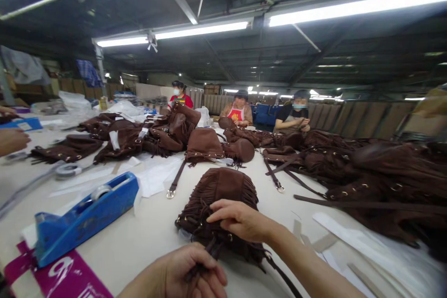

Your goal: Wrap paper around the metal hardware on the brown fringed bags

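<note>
A dark brown fringed bag (233, 183) lies on the table right in front of me, its eyelets and gathered opening towards me. My left hand (197, 267) is curled round dark brown cords (212, 247) at the bag's near end. The far ends of these cords are hidden in my fingers. Across the front of the bag rests my right hand (240, 219), its fingers stretched out over the fringe near the opening. A brown strap (281, 274) runs from the bag's right side towards me.
To the left stand a blue tape dispenser (87, 216) and a purple printed packet (66, 277). More brown bags (204, 144) are heaped across the table, with a large pile (384, 177) at right. Paper strips (349, 237) lie nearby. Several co-workers sit beyond; another person's hand (12, 141) reaches in at left.
</note>
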`<state>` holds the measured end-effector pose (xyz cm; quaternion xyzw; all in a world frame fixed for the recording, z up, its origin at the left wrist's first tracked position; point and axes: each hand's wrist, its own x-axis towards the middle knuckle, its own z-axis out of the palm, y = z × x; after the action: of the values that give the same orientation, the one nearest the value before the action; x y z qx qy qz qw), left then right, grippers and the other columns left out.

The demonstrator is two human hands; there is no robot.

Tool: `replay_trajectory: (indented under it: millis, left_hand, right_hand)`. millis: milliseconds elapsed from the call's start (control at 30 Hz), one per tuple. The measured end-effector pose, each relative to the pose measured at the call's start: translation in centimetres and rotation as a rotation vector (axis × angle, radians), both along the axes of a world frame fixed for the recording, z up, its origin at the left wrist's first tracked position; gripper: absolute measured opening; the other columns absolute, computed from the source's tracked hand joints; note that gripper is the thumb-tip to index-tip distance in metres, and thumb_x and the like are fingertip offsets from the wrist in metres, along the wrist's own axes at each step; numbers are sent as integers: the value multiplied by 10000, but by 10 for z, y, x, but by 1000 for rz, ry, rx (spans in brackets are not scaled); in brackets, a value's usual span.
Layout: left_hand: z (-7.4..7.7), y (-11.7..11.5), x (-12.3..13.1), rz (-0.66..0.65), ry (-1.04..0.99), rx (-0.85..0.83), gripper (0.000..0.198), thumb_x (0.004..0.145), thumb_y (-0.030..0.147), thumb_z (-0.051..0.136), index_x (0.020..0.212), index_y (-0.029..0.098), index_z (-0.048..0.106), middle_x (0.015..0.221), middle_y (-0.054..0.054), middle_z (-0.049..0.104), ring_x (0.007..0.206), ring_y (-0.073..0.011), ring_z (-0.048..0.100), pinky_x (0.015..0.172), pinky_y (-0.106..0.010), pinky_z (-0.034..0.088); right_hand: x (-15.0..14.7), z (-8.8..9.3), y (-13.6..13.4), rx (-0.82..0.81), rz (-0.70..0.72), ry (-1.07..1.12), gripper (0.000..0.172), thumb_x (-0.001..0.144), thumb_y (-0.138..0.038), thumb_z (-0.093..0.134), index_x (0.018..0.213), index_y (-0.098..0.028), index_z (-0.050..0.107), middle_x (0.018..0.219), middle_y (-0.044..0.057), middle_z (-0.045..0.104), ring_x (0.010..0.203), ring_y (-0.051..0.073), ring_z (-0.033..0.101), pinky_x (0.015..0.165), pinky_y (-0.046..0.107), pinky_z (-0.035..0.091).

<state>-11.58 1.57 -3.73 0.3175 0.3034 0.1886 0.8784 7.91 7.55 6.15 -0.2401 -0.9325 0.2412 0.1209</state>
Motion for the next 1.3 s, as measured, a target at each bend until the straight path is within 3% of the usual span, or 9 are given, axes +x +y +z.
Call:
replay_trajectory:
  millis: [100,200,400,633,700,767,900,1133,1300]
  left_hand:
    - [1,1,-4,17,-41,-9,349,717,259,497,810,-9,700,766,-193,738,534,-189,697,316,-180,465]
    - [2,1,-7,19,-79,-65,361,733,284,515,844,-7,699,792,-190,740,588,-205,715,333,-181,476]
    - [3,4,-5,56,-102,-78,375,736,306,534,879,-3,691,816,-189,741,625,-224,721,347,-192,483]
    - [6,2,4,82,-47,-99,356,715,289,470,804,22,688,750,-181,736,568,-195,700,339,-185,456]
    - [7,-2,6,91,-34,-95,350,722,300,481,791,27,689,729,-174,733,536,-174,684,346,-173,441]
    - [8,-7,8,119,-15,-74,343,739,311,490,770,36,693,686,-153,725,491,-136,651,363,-151,424]
    - [5,-15,18,221,72,-69,342,790,297,455,684,62,679,584,-112,693,432,-95,578,384,-131,376]
    - [-29,-12,53,340,125,-76,381,807,232,477,432,164,477,338,-22,497,301,-76,392,365,-148,268]
    - [-28,-15,48,326,-12,-39,361,815,275,556,483,160,476,430,-13,539,395,-85,462,407,-151,327]
  right_hand:
    - [-15,-5,4,162,114,-119,271,822,-120,582,998,-246,744,1284,73,592,1157,224,553,989,330,413]
    - [-22,-19,9,209,96,-113,172,854,-150,586,901,-217,737,1209,66,631,1090,207,579,936,304,444]
    - [-12,-38,24,162,24,29,172,845,-86,541,839,-196,673,1093,45,632,982,158,587,872,253,453]
    - [-16,-40,23,174,-67,50,188,836,-75,509,810,-176,666,968,58,649,886,161,608,817,253,475]
    - [-12,-34,15,177,-90,49,212,850,-94,492,846,-176,688,1047,84,661,948,173,622,852,265,480]
    - [-4,-26,2,171,-120,23,267,846,-133,516,1048,-197,679,1256,113,603,1153,216,559,991,340,428]
    - [10,-22,-23,150,-187,-160,711,805,-141,533,1463,-276,299,1525,81,329,1418,273,229,1144,559,140]
    - [-14,-69,-24,352,-408,-261,767,790,7,414,1490,-252,235,1547,122,247,1421,287,198,1147,524,192]
    - [-22,-63,-23,308,-469,-315,853,747,50,415,1494,-297,194,1558,132,202,1421,301,179,1133,539,208]
